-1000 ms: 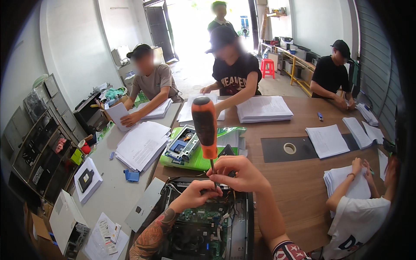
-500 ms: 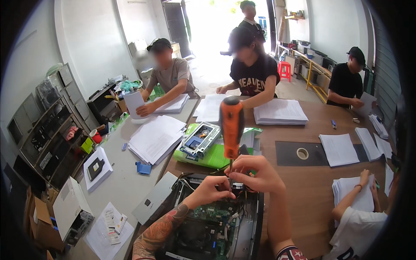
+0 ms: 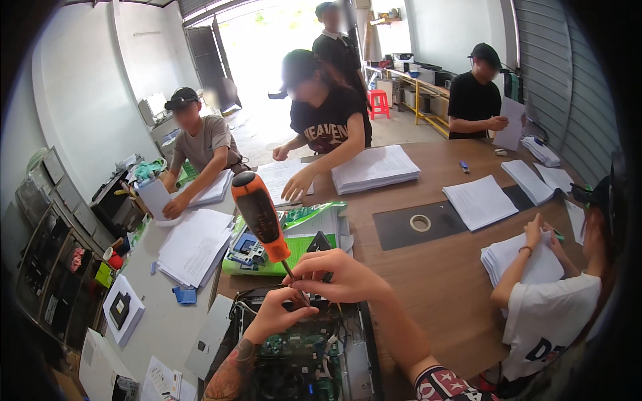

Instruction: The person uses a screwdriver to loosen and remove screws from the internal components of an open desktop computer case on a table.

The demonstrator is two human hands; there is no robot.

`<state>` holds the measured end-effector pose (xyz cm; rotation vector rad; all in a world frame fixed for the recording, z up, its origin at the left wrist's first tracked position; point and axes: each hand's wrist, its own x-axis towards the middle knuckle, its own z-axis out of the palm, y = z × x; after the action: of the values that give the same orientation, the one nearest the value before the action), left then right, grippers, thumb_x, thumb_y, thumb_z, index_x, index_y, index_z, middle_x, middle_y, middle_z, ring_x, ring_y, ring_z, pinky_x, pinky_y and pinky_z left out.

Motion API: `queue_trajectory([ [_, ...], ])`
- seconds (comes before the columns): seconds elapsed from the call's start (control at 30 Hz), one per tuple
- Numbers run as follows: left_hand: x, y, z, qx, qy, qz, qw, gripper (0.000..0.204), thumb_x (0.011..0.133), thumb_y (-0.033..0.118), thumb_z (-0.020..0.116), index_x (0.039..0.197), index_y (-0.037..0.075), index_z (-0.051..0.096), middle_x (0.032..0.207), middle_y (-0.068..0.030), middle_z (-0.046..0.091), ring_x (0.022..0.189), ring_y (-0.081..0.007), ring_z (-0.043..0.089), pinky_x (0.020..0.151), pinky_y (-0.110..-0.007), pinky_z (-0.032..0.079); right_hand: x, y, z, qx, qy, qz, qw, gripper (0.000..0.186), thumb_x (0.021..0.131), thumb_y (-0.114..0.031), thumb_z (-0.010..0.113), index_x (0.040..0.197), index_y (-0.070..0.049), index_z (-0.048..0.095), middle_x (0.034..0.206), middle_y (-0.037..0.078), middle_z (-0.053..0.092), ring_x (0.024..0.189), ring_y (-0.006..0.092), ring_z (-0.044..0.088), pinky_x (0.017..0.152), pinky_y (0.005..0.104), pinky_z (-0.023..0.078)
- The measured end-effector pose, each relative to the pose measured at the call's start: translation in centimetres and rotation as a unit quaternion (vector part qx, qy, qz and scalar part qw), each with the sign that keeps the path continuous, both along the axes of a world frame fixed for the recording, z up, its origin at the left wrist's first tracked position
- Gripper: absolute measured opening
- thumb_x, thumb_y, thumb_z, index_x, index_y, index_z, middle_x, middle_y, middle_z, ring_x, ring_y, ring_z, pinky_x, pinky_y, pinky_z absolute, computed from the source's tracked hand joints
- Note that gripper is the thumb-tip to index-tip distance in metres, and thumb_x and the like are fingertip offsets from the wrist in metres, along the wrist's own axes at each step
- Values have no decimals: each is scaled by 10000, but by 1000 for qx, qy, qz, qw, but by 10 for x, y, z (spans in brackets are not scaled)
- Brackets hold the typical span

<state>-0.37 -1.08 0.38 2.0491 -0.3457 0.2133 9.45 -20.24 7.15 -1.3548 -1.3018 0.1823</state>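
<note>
An orange-and-black screwdriver (image 3: 259, 215) stands tilted, handle up, over an open computer case (image 3: 297, 357) with green circuit boards, wires and a dark fan. My right hand (image 3: 334, 277) pinches its metal shaft below the handle. My left hand (image 3: 281, 311), just below at the case's back part, has fingers closed round the lower end of the shaft; what exactly they grip is hidden. A metal drive cage (image 3: 247, 248) lies on a green package (image 3: 304, 245) behind the case, and a loose grey panel (image 3: 204, 341) rests at its left.
Co-workers handle papers across the table (image 3: 428, 267) and at its right. Around are paper stacks (image 3: 374, 167), a tape roll (image 3: 420, 223), a blue plastic piece (image 3: 184, 294) and a white case (image 3: 100, 361). A shelf (image 3: 50, 267) stands left, a red stool (image 3: 378, 101) beyond.
The screwdriver handle has tipped to the left, with my hands still at its shaft. The co-worker at far right now holds up a sheet. The view has shifted.
</note>
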Motion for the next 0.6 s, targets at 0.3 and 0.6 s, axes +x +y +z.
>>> queue_trajectory([
  [0.3,0,2,5,-2,11,-69,998,72,835,-22,712,903,-19,688,904,-71,739,803,-140,686,743,-285,535,1,7,-5,10,5,-58,998,162,852,-163,776,906,-37,691,748,15,669,587,74,589,537,231,467],
  [0.6,0,-3,7,-8,31,-27,999,123,825,-12,756,782,-31,642,877,-118,744,891,-212,726,813,-330,572,-2,-3,6,-19,23,2,1000,119,912,-58,679,1019,-7,694,963,85,710,763,123,666,629,255,517],
])
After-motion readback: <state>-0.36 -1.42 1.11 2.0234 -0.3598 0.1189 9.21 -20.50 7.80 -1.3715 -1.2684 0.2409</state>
